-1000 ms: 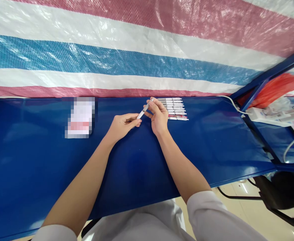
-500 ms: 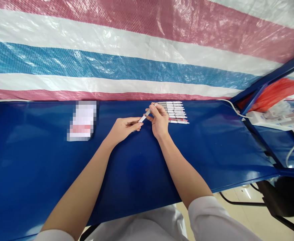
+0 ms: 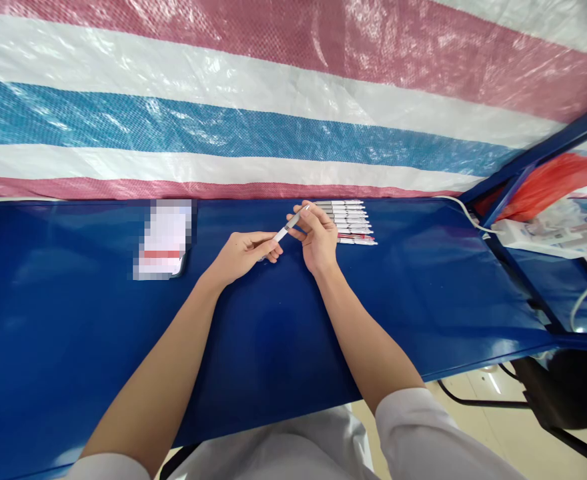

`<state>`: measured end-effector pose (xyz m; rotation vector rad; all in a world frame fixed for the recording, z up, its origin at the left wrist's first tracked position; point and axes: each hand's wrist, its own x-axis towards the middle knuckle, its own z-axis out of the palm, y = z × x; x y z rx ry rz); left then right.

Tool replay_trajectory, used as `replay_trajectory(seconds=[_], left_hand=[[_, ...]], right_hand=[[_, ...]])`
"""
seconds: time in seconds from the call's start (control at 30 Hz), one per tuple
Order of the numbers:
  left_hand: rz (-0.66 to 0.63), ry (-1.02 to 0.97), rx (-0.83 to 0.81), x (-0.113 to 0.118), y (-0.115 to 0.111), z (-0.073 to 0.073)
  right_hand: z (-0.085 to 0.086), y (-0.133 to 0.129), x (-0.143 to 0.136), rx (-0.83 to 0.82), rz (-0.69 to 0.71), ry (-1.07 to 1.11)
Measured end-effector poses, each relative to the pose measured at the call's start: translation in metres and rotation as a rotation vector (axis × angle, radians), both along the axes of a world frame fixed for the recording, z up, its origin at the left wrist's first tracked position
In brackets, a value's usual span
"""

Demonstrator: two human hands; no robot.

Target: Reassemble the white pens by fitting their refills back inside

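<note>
A white pen with a grey grip [image 3: 286, 229] is held slantwise above the blue table, between both hands. My left hand [image 3: 250, 254] pinches its lower left end with thumb and fingers. At the upper right end, my right hand [image 3: 317, 237] has thumb and fingertips closed on the grey part. Just behind and to the right of that hand, a row of white pens [image 3: 349, 218] lies side by side, their left ends partly hidden by the hand. One pen with red on it [image 3: 356, 237] is near the front of the row.
On the left of the blue table [image 3: 283, 333] lies a blurred-out phone [image 3: 166, 237]. A striped plastic sheet [image 3: 273, 133] hangs behind. To the right are a white power strip [image 3: 543, 243], a red plastic bag [image 3: 558, 187] and a blue frame; a black chair [image 3: 568, 393] stands below.
My left hand and its end of the pen have shifted slightly left, with more of the white barrel showing. My right hand has barely moved.
</note>
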<state>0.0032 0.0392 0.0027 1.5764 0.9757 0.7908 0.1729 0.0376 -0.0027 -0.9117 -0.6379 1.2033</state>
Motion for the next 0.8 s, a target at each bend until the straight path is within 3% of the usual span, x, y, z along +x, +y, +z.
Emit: replay_trajectory(seconds=[0.1,0.23,0.43,0.67,0.8], left_hand=[[-0.004,0.012,0.012,0.0,0.0,0.001],[0.083,0.002,0.029,0.004,-0.001,-0.008],[0.178,0.0,0.177,0.008,-0.005,-0.016],[0.013,0.017,0.1,0.005,-0.006,-0.006],[0.026,0.025,0.106,0.005,-0.004,-0.008]], right_hand=[[0.0,0.0,0.0,0.012,0.0,0.004],[0.0,0.0,-0.002,0.022,-0.023,-0.001],[0.0,0.0,-0.003,0.042,-0.032,0.017],[0.001,-0.004,-0.002,0.05,0.042,0.02],[0.0,-0.003,-0.002,0.09,0.047,0.045]])
